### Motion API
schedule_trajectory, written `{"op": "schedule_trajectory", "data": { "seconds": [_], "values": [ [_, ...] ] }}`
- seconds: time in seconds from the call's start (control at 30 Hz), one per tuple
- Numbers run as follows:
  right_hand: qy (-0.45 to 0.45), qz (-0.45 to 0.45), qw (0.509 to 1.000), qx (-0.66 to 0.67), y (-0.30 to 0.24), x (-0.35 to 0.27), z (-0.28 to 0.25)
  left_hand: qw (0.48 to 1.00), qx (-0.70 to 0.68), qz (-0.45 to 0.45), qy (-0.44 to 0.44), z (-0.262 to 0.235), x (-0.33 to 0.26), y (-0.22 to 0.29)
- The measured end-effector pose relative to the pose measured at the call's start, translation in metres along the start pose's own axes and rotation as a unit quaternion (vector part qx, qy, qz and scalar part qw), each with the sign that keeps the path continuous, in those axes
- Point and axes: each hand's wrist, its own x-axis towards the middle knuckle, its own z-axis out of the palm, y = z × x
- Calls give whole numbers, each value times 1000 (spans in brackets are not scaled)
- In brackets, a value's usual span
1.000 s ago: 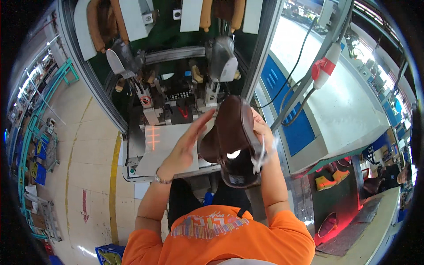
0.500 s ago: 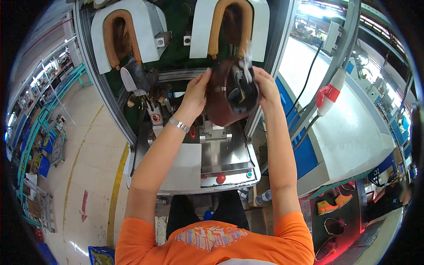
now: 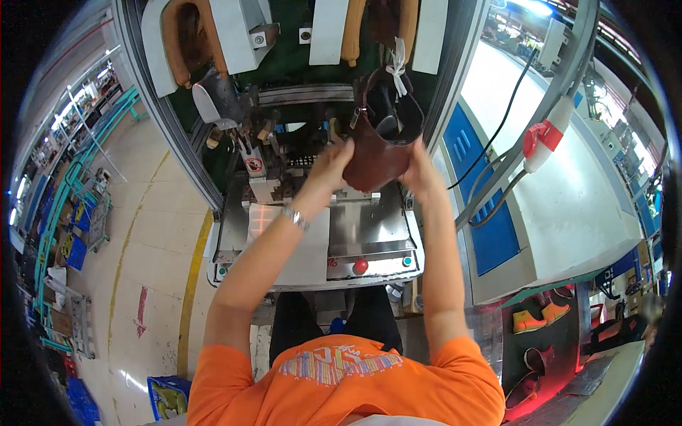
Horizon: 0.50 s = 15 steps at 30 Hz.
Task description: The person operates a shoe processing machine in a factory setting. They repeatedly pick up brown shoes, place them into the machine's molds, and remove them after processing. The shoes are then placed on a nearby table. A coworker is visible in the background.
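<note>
Clasping one brown boot upper [image 3: 378, 160]: left hand [image 3: 329, 169], right hand [image 3: 421, 174] (one red button [image 3: 361, 266] nearby)

Brown shoe upper [image 3: 382, 157], glossy, opening upward

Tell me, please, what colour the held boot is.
The boot is dark reddish brown, clearest in the head view.

Reddish-brown boot [image 3: 380, 163] with a white tie [image 3: 398, 67]; orange shirt [image 3: 341, 397] with a striped print [image 3: 341, 363]; red button [image 3: 361, 266] by the near edge of the silver desk [image 3: 373, 224].
</note>
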Motion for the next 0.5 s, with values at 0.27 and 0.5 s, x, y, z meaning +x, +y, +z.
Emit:
{"op": "schedule_trajectory", "data": {
  "seconds": [0.27, 0.5],
  "values": [
    [-114, -38, 972, 203, 98, -22, -1, 708, 411, 540, 195, 11, -68, -27],
    [-88, -66, 971, 212, 120, 13, -31, 618, 689, 375, 56, 56, -89, 19]
  ]
}}
